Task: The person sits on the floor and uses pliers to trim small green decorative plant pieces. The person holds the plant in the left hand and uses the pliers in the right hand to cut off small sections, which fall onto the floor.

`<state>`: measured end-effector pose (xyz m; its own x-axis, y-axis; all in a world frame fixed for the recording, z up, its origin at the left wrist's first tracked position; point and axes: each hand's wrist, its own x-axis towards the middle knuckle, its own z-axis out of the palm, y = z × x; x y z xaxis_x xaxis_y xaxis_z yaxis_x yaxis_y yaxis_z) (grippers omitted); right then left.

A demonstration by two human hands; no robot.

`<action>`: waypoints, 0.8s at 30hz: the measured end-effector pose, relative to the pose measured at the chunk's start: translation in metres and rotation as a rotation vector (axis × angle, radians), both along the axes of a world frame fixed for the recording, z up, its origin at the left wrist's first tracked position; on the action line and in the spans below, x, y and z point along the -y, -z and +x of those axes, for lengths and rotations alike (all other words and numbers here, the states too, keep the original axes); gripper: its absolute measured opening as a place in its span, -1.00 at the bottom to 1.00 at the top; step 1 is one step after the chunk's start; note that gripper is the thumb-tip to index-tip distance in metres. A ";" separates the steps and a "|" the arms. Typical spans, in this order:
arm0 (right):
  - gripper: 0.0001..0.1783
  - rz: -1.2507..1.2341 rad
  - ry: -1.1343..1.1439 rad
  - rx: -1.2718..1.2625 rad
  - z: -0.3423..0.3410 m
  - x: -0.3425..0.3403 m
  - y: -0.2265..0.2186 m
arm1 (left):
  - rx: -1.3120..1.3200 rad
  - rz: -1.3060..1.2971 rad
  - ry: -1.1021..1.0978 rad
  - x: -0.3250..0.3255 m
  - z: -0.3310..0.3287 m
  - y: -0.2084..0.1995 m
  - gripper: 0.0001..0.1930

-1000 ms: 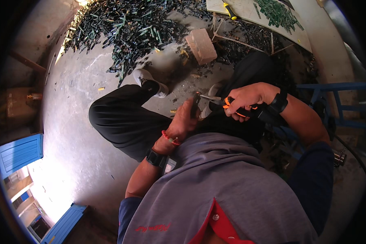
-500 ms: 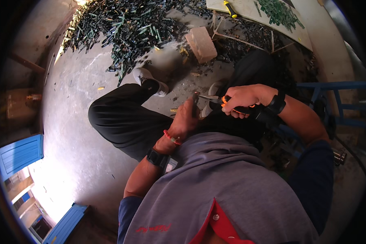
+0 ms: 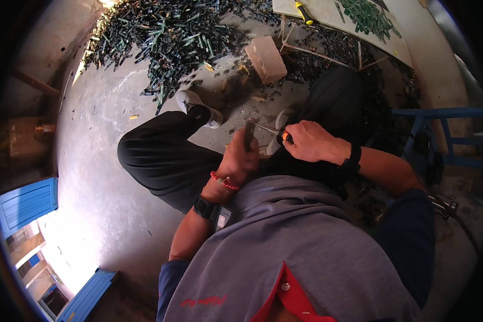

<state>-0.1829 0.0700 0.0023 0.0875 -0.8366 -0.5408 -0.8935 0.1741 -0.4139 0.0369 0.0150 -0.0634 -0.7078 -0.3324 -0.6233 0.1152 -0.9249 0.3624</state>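
Observation:
Low in front of my body, my left hand (image 3: 238, 161) grips a small dark narrow piece (image 3: 248, 135) that stands up from the fingers. Its exact kind I cannot make out. My right hand (image 3: 313, 141) is closed around pliers (image 3: 287, 137) with orange and black handles. Their thin metal jaws point left and reach the upper part of the dark piece; whether they clamp it is too small to tell. Most of the handles are hidden under the right fingers.
A large pile of dark and green strips (image 3: 182, 43) covers the floor ahead. Near it lies a reddish brick (image 3: 268, 59). At the upper right, a pale board (image 3: 327, 16) bears a yellow-and-black-handled tool (image 3: 304, 13) and green strips (image 3: 371, 19). A blue metal frame (image 3: 440, 112) stands right.
My right hand has turned over with the pliers, now back of the hand up, and has shifted left. My left hand has moved slightly left with the dark piece, which shows more.

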 end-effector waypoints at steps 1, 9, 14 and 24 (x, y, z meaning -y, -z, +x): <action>-0.70 -0.021 0.009 0.005 0.001 -0.001 0.003 | 0.025 -0.021 0.006 0.000 -0.001 -0.006 -0.61; -0.74 0.171 0.159 0.522 0.001 -0.013 0.010 | 0.027 0.028 -0.030 0.000 -0.001 -0.017 -0.54; -0.74 0.040 0.216 0.567 0.003 -0.032 0.018 | 0.012 0.038 -0.028 0.001 -0.003 -0.025 -0.54; -0.63 -0.049 0.086 0.051 0.028 -0.023 -0.004 | 0.046 0.041 -0.079 0.002 -0.004 -0.015 -0.54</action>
<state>-0.1548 0.0930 0.0066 0.0412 -0.8677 -0.4953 -0.8536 0.2270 -0.4688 0.0327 0.0129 -0.0486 -0.6506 -0.3597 -0.6689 0.1726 -0.9277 0.3310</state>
